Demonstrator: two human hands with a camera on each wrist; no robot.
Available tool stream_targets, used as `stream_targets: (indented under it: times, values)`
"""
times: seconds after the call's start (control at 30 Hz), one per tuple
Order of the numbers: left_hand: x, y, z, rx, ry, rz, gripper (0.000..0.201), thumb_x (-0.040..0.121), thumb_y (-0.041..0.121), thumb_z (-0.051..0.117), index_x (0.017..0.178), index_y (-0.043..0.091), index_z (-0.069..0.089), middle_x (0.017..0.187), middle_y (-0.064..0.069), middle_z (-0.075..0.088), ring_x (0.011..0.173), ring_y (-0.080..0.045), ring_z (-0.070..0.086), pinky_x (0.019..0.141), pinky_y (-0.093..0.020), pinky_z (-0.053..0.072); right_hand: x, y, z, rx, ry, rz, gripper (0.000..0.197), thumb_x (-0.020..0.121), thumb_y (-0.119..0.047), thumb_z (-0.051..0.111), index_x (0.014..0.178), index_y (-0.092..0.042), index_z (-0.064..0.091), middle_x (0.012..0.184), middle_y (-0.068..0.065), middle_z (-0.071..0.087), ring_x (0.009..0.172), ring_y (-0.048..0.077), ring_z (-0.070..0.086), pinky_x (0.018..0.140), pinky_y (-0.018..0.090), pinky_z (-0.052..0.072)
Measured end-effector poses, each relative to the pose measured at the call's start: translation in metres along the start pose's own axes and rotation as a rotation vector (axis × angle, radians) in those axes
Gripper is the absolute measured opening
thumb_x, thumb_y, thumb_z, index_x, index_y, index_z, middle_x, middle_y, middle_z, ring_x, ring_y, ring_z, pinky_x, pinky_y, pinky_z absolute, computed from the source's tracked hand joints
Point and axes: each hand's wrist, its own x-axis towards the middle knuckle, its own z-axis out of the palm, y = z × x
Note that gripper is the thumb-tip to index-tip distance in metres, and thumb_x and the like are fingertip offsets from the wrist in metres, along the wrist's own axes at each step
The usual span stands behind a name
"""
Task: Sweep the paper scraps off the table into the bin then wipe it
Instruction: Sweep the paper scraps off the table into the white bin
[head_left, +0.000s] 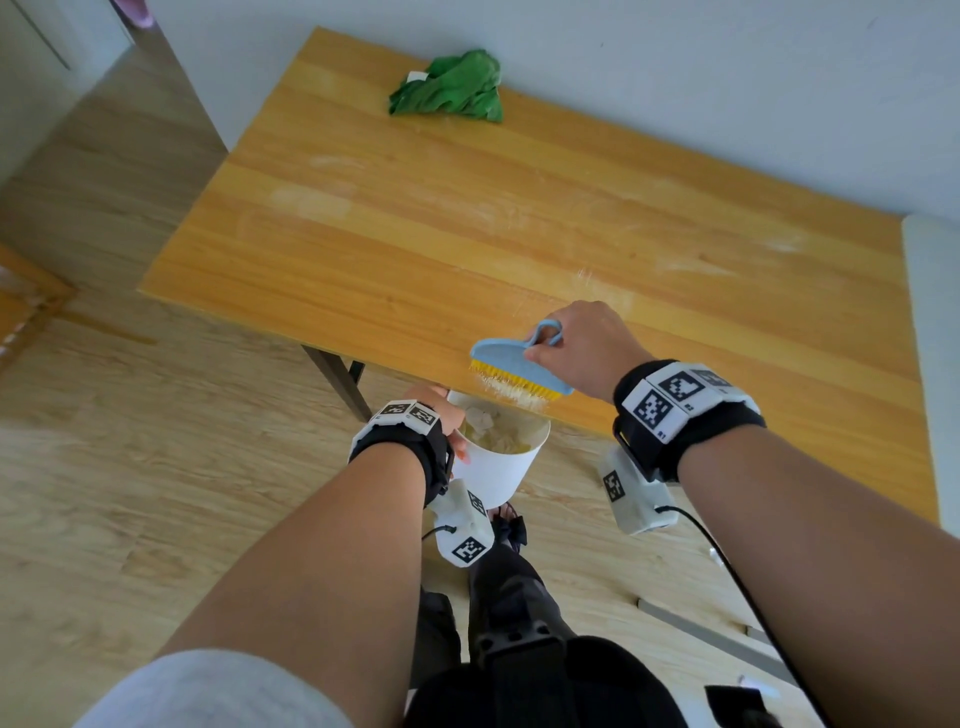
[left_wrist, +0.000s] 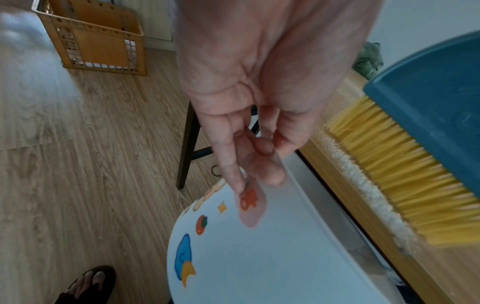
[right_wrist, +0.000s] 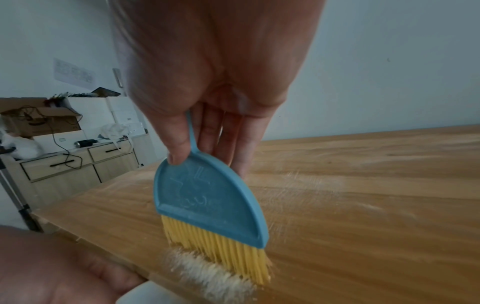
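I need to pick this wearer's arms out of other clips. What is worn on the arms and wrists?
Both forearms are bare. Each wrist carries a black strap topped with white blocks printed with black square code markers. Under each wrist hangs a white camera box with its own marker; a black cable trails from the right one. A light grey sleeve shows at the left upper arm.

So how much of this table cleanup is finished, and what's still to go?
Mostly swept: the wooden table shows only faint dusty streaks. In hand: the right hand drives a blue brush with yellow bristles pushing pale crumbs over the edge, where the left hand holds the white bin. Left: wiping; the green cloth lies untouched.
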Motion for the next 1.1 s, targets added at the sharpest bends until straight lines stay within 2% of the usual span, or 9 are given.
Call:
stream_targets:
  times: [0.13,0.2,0.23,0.33,0.47,0.67,0.77,0.93,1.1]
  values:
    - [-0.001,0.0,0.001,-0.008,-0.014,-0.001,0.054,0.095,0.004,0.042,0.147,0.01,0.03,0.073,-0.021,0.074,0.079,-0.032,0.075,0.093,-0.05,0.055,-0.001,-0.002,0.0,0.033,0.022,0.007,0.026,0.089,-0.031,0.064,0.094,-0.007,0.074,0.085,0.014,0.072,0.077,0.031,0.067,0.068,0.041,0.055]
    - [0.0,-0.001,0.003,-0.021,0.009,0.01,0.053,0.095,0.004,0.045,0.146,0.008,0.032,0.08,-0.021,0.075,0.077,-0.03,0.075,0.09,-0.05,0.056,-0.001,0.001,-0.001,0.032,0.045,0.028,0.027,0.089,-0.031,0.063,0.093,-0.006,0.073,0.084,0.015,0.071,0.076,0.03,0.067,0.067,0.041,0.056]
    - [0.0,-0.002,0.004,-0.032,0.021,0.013,0.052,0.094,0.003,0.046,0.144,0.007,0.035,0.081,-0.022,0.075,0.076,-0.031,0.074,0.089,-0.05,0.057,-0.001,0.002,-0.001,0.029,0.036,0.036,0.028,0.088,-0.032,0.064,0.093,-0.005,0.073,0.083,0.015,0.071,0.073,0.029,0.066,0.064,0.039,0.056]
    - [0.002,-0.003,0.003,-0.038,0.004,-0.003,0.056,0.09,-0.001,0.042,0.145,0.01,0.033,0.071,-0.023,0.073,0.079,-0.034,0.075,0.093,-0.051,0.055,0.0,0.001,0.002,0.041,-0.008,0.041,0.03,0.088,-0.03,0.065,0.092,-0.002,0.073,0.081,0.018,0.071,0.061,0.022,0.057,0.053,0.031,0.045]
    - [0.001,-0.002,0.002,-0.017,-0.01,-0.005,0.057,0.09,-0.001,0.041,0.145,0.01,0.032,0.071,-0.024,0.073,0.081,-0.034,0.075,0.095,-0.05,0.053,0.001,-0.001,0.001,0.047,0.007,0.048,0.03,0.088,-0.032,0.065,0.093,-0.003,0.072,0.083,0.017,0.071,0.07,0.028,0.065,0.059,0.037,0.052]
    - [0.002,-0.005,0.001,-0.015,-0.002,-0.006,0.058,0.091,0.001,0.04,0.147,0.014,0.031,0.07,-0.023,0.073,0.081,-0.034,0.075,0.092,-0.05,0.055,0.002,-0.003,0.003,0.041,0.001,0.038,0.033,0.087,-0.031,0.066,0.095,0.001,0.072,0.086,0.02,0.071,0.069,0.029,0.062,0.058,0.035,0.05]
    - [0.003,-0.006,0.0,-0.025,-0.004,-0.006,0.059,0.09,0.0,0.039,0.147,0.014,0.031,0.07,-0.024,0.073,0.08,-0.034,0.075,0.093,-0.051,0.055,0.002,-0.005,0.002,0.026,-0.014,0.033,0.032,0.086,-0.032,0.066,0.094,-0.002,0.072,0.087,0.017,0.072,0.079,0.032,0.067,0.067,0.041,0.056]
    - [0.004,-0.008,-0.001,-0.052,0.005,-0.006,0.064,0.088,-0.002,0.04,0.149,0.014,0.029,0.069,-0.025,0.072,0.08,-0.034,0.075,0.091,-0.049,0.056,0.002,-0.011,-0.004,0.0,0.156,-0.002,0.026,0.091,-0.03,0.059,0.099,-0.009,0.072,0.09,0.01,0.071,0.068,0.025,0.061,0.067,0.04,0.056]
    - [0.002,-0.008,-0.002,-0.073,0.01,0.0,0.063,0.089,-0.002,0.039,0.149,0.015,0.03,0.068,-0.025,0.071,0.08,-0.036,0.075,0.091,-0.05,0.056,-0.007,-0.012,0.006,-0.091,0.027,-0.042,0.025,0.093,-0.029,0.058,0.103,-0.011,0.072,0.094,0.008,0.07,0.082,0.024,0.064,0.074,0.039,0.055]
